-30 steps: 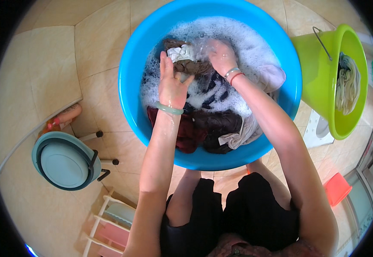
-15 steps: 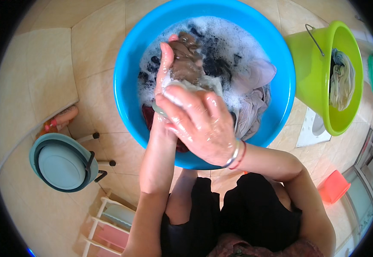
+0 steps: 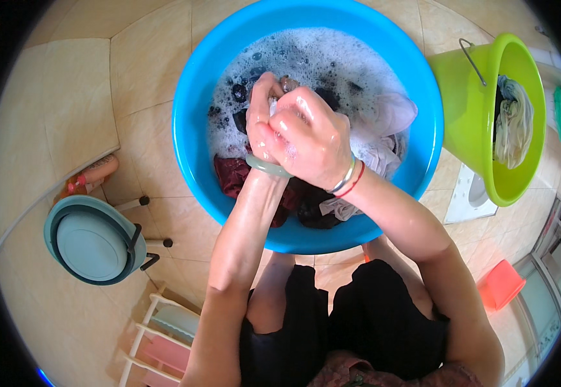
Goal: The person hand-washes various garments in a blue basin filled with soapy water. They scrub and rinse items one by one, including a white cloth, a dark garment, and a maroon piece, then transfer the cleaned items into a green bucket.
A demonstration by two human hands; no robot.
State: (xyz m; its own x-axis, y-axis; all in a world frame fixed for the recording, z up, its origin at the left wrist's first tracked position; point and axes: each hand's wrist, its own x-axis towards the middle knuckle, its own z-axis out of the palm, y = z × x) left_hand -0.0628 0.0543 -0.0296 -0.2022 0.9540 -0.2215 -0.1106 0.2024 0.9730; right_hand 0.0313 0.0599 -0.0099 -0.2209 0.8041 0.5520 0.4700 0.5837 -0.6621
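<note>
Right hand [image 3: 316, 138] folds over left hand [image 3: 259, 122] at upper centre, both clamped on bunched, mostly hidden brown cloth [image 3: 288, 84].

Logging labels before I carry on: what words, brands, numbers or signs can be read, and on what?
No text can be read.
Blue tub, green bucket, teal basin: no lettering visible.
Brown cloth: mostly covered, so any label is hidden.
Pinkish item at far left: too small and blurred to tell.
</note>
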